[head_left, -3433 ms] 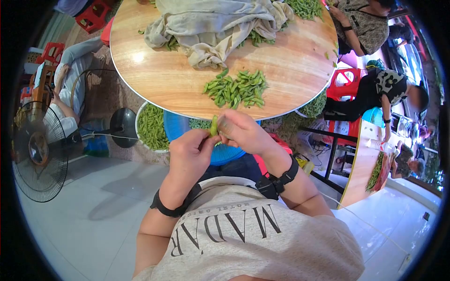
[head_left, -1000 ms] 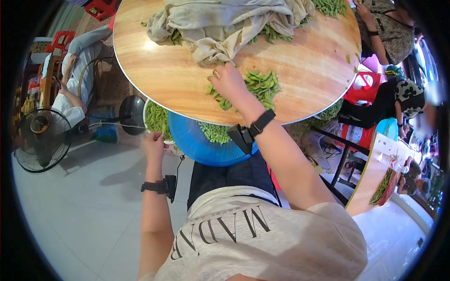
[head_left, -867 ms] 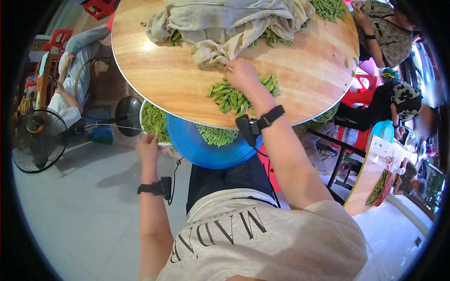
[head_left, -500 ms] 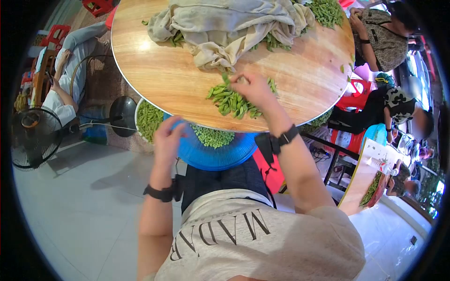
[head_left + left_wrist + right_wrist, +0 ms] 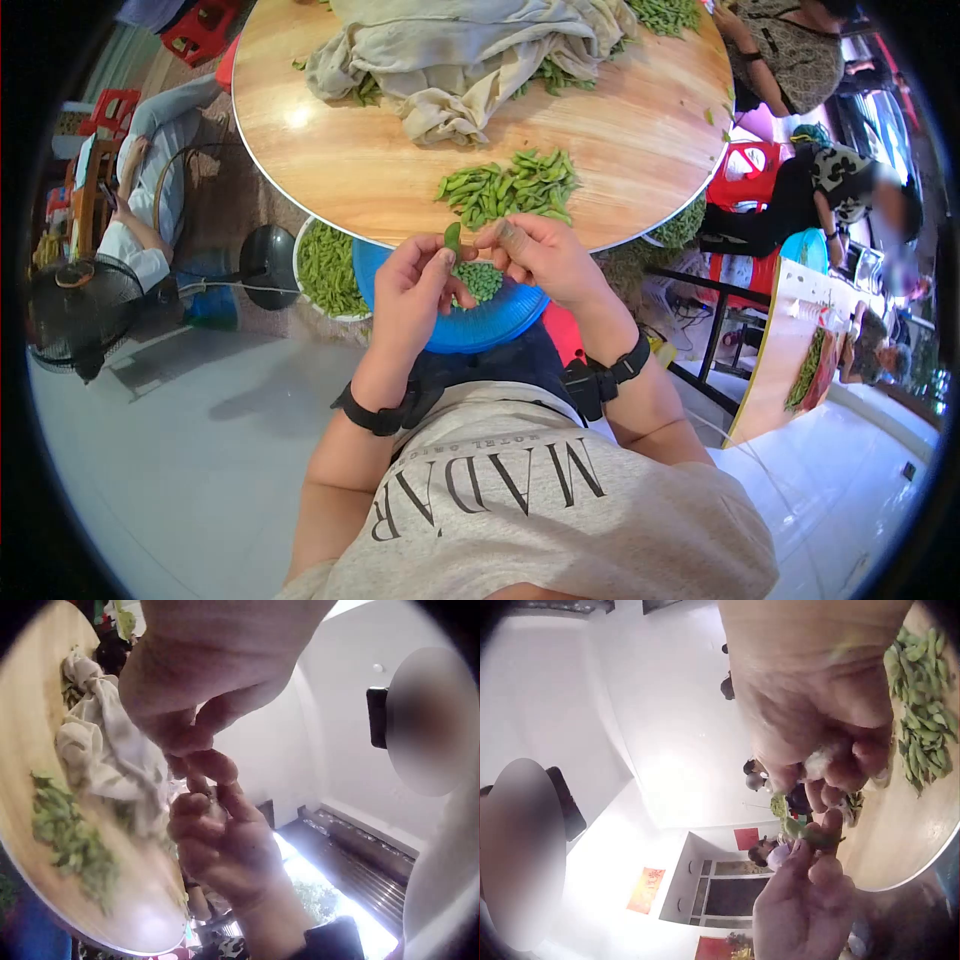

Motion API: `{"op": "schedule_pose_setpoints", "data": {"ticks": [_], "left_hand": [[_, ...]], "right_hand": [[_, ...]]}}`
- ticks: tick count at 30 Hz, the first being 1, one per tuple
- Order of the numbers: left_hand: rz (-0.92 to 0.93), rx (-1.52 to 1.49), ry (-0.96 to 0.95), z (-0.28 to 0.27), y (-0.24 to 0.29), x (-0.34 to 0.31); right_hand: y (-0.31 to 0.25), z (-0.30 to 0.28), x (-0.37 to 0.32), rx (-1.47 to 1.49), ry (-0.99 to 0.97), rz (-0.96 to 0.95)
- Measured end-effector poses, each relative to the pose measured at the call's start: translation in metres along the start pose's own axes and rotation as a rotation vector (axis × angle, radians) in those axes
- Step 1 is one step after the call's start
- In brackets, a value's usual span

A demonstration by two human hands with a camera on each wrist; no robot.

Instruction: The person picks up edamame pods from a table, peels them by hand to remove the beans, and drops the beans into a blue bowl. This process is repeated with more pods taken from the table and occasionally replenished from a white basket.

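Slim green bean pod, probably light, pliant and best pinched by its ends, stood pinched in the left hand; the right hand curled beside it, its hold unclear. Below, a round wooden table's near edge partly blocked a ribbed blue plastic basin; beyond lay heaped green pods, then crumpled beige cloth.

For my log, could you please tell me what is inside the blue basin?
Shelled green beans show in the blue basin; tabletop, left hand and right hand hide other parts.
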State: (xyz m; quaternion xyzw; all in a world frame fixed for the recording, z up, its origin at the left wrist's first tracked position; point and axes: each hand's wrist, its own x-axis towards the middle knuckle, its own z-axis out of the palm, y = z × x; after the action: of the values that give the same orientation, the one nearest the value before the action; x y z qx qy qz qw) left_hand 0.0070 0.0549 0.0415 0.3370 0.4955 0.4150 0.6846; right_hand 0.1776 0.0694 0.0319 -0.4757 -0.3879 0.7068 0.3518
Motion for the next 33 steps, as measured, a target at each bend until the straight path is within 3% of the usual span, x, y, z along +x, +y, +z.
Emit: {"op": "schedule_pose_setpoints", "data": {"ticks": [8,11,20,26,29,33], "left_hand": [[0.098,0.385,0.040,0.001,0.000,-0.020],[0.488,0.715,0.054,-0.001,0.002,-0.023],[0.676,0.852,0.081,0.001,0.013,-0.026],[0.649,0.848,0.099,0.003,0.014,-0.027],[0.743,0.831,0.134,0.003,0.006,-0.022],[0.315,0.462,0.092,0.000,-0.013,-0.019]], "right_hand": [[-0.007,0.019,-0.014,0.051,-0.078,0.129],[-0.009,0.023,-0.018,0.052,-0.090,0.139],[-0.014,0.030,-0.021,0.040,-0.078,0.088],[-0.011,0.035,-0.018,0.000,-0.021,0.024],[-0.011,0.036,-0.019,-0.005,0.032,-0.003],[-0.002,0.035,-0.019,-0.077,0.071,-0.044]]}}
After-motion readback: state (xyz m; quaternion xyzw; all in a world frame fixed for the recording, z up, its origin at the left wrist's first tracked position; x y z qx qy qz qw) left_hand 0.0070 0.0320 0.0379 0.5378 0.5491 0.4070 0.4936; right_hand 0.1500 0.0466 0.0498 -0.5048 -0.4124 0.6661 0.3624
